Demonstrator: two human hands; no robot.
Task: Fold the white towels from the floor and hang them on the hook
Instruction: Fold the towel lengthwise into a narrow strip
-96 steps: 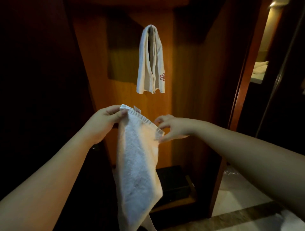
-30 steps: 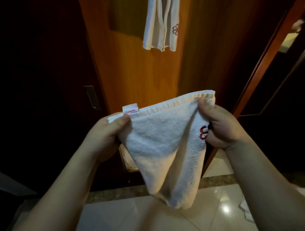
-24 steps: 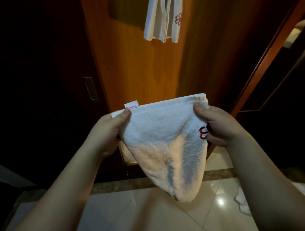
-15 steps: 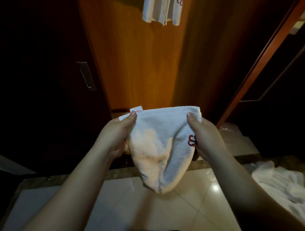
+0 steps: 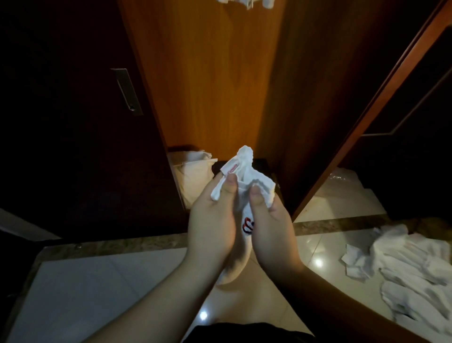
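A small white towel (image 5: pixel 244 169) with a red logo is bunched between my two hands at the middle of the head view. My left hand (image 5: pixel 215 218) pinches its left corner by the label, thumb on top. My right hand (image 5: pixel 269 220) pinches the right corner, thumb on top. The hands are side by side, nearly touching, and the towel's lower part hangs down between them. The bottom edge of a hung white towel (image 5: pixel 247 3) shows at the top edge; the hook is out of view. A pile of white towels (image 5: pixel 415 276) lies on the floor at the right.
An orange wooden panel (image 5: pixel 208 85) stands straight ahead, with a dark door and its metal handle (image 5: pixel 127 91) at the left. A cream bag (image 5: pixel 195 173) sits low in the niche. The glossy tiled floor (image 5: pixel 97 293) spreads below, and a dark wooden door frame (image 5: pixel 367 110) slants at the right.
My hands have come together, bringing the two top corners of the spread towel side by side. The view has tipped down, so the hung towel has slid to the top edge.
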